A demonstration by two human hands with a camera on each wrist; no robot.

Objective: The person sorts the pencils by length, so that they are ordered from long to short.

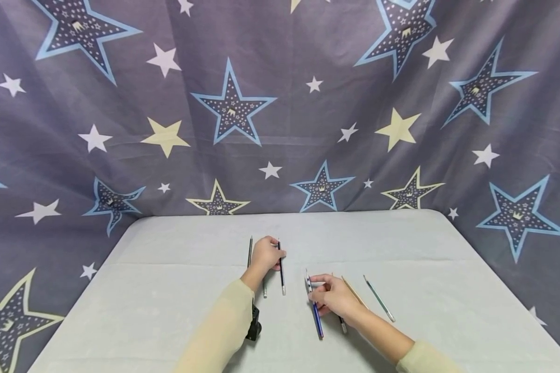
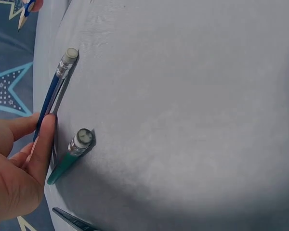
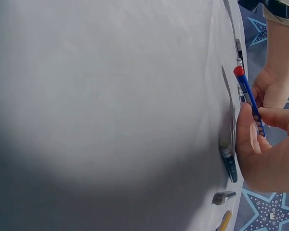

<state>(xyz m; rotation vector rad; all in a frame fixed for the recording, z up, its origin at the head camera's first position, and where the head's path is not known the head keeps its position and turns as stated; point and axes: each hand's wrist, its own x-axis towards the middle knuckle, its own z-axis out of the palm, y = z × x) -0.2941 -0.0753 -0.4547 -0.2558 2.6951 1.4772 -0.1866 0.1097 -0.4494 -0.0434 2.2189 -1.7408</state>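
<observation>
My left hand (image 1: pixel 267 253) pinches a dark blue pencil (image 1: pixel 282 277) between thumb and fingers; its eraser end (image 2: pixel 71 55) points toward the camera in the left wrist view. Just beside that hand lie a green pencil (image 2: pixel 62 168) with a worn eraser and a dark pencil (image 1: pixel 250 247), both partly hidden by the hand. Further right, my right hand (image 1: pixel 336 298) grips a blue pencil (image 1: pixel 317 321) with a red end (image 3: pixel 238 71) and a patterned upper part. Under the right hand lies another dark pencil (image 1: pixel 343 325), mostly covered.
To the right of the right hand lie a yellow pencil (image 1: pixel 353 290) and a teal pencil (image 1: pixel 379 298). A white cloth covers the table (image 1: pixel 168 311). Behind it hangs a grey star-patterned curtain (image 1: pixel 280 129). A black device (image 1: pixel 254 324) sits at the left wrist.
</observation>
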